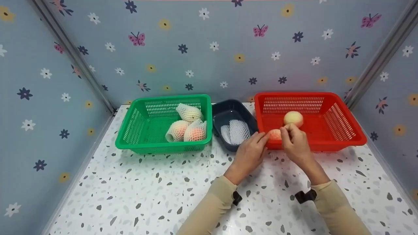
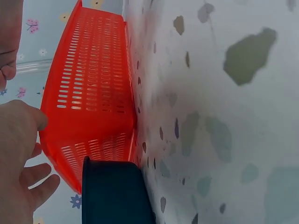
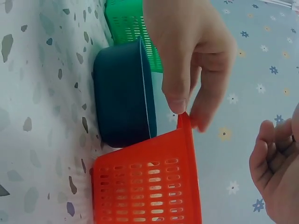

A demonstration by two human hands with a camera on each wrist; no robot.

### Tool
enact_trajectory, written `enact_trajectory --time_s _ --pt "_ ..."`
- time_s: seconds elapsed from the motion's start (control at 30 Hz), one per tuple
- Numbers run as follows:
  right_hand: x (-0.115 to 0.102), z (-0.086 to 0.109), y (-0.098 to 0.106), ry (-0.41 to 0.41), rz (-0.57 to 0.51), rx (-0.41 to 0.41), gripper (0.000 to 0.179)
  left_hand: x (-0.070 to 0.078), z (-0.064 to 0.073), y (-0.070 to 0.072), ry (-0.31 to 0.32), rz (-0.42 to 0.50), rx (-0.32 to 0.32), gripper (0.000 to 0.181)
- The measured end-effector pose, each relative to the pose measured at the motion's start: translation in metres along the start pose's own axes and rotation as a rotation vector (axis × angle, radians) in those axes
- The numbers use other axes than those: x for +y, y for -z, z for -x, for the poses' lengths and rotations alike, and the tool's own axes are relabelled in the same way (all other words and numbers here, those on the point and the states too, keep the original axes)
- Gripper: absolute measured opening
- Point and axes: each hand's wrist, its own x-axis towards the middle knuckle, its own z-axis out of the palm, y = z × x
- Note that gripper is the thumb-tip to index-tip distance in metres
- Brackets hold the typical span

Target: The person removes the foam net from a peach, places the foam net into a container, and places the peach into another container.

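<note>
My left hand reaches over the near left corner of the red basket, its thumb and a finger on either side of the rim, as the right wrist view shows. Just inside this corner lies a pinkish peach, partly hidden by the rim and hands. Above the front rim is my right hand, thumb and forefinger drawn together and the other fingers curled; nothing shows in it. Behind that hand rests a pale yellow peach. Neither peach shows a foam net.
A dark blue tub stands left of the red basket, holding white foam nets. Farther left, a green basket contains several peaches in foam nets. A flower-patterned wall rises behind the speckled table.
</note>
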Motion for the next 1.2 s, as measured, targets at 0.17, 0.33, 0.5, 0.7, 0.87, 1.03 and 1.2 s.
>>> enact_trajectory --time_s 0.17,0.33,0.5,0.7,0.87,1.03,1.2 --pt "0.026 0.007 -0.004 0.02 0.029 -0.023 0.013 -0.005 0.013 0.019 -0.033 -0.042 0.053 0.013" --pt "0.034 0.013 -0.009 0.068 0.084 -0.107 0.012 -0.019 0.033 0.053 -0.054 -0.048 0.088 0.01" --pt "0.035 0.019 -0.015 0.123 0.173 -0.185 0.015 -0.032 0.058 0.09 -0.028 -0.108 0.066 0.014" --pt "0.038 0.03 -0.021 0.237 0.29 -0.217 0.021 -0.06 0.086 0.127 0.069 -0.182 0.055 0.014" --pt "0.037 0.041 -0.035 0.313 0.241 -0.268 0.016 -0.089 0.105 0.153 0.148 -0.245 0.038 0.019" --pt "0.035 0.05 -0.053 0.345 0.181 -0.272 0.019 -0.111 0.116 0.172 0.164 -0.269 0.016 0.02" --pt "0.022 0.05 -0.08 0.403 0.208 -0.339 0.019 -0.132 0.112 0.186 0.241 -0.246 0.0 0.004"
